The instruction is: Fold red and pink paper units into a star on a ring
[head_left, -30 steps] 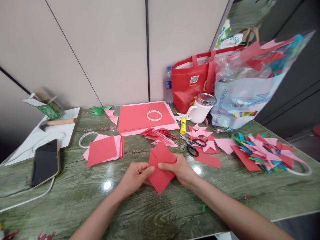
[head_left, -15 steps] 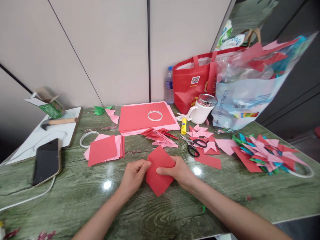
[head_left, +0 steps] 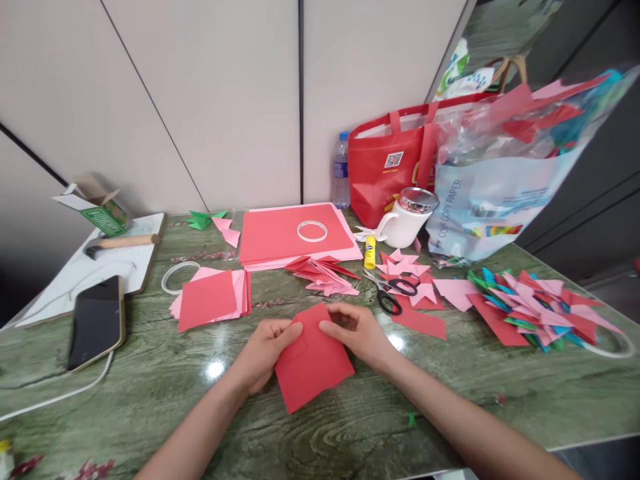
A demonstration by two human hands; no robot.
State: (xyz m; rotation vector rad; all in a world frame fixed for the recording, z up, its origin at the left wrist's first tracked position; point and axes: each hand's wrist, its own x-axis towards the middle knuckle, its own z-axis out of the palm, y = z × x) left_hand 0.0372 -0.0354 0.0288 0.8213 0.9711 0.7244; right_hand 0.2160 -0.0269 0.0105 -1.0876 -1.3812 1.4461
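"Sheet (head_left: 317,373): where is it held?"

"Above the table (head_left: 310,450), about midway along and closer to the front edge than to the back. It is tilted, with one corner pointed toward the front edge."

"And how is it gripped?"

"By both hands, at its far end. It is pinched on the left side by the left hand (head_left: 267,350), the thumb laid on top and the fingers tucked beneath; on the right by the right hand (head_left: 363,333), thumb on top, the bent fingers partly hidden."

"What is seen around it?"

"A phone (head_left: 97,323) is laid toward the left edge, and coloured pieces (head_left: 540,307) are heaped by the right. Cards (head_left: 207,300) are stacked beyond the left hand, scissors (head_left: 390,290) placed beyond the right."

"And near the back edge?"

"Tape (head_left: 312,241) is rested on a paper stack (head_left: 270,233). A mug (head_left: 405,223) is set before a bag (head_left: 373,177), and a bottle (head_left: 341,173) is stood beside the bag."
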